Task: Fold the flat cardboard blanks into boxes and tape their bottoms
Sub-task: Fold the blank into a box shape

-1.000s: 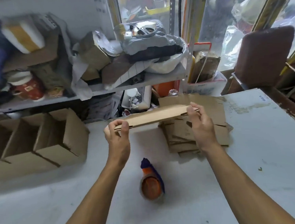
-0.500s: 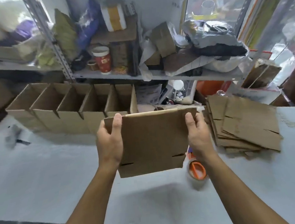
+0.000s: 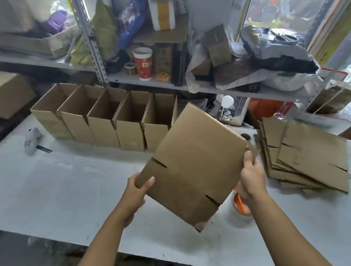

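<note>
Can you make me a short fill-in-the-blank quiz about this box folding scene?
1. Both hands, the left hand and the right hand, hold one flat cardboard ____.
2. The row of folded boxes along the back of the table holds ____ boxes.
3. The stack of flat blanks lies to the ____ of the held one.
4. The cup on the shelf is mostly ____.

Missing words: blank; five; right; red

Tape roll (image 3: 242, 206): mostly hidden behind the held cardboard blank (image 3: 196, 162) and right hand (image 3: 251, 179). Shelf (image 3: 166, 85) items: blurred.
</note>
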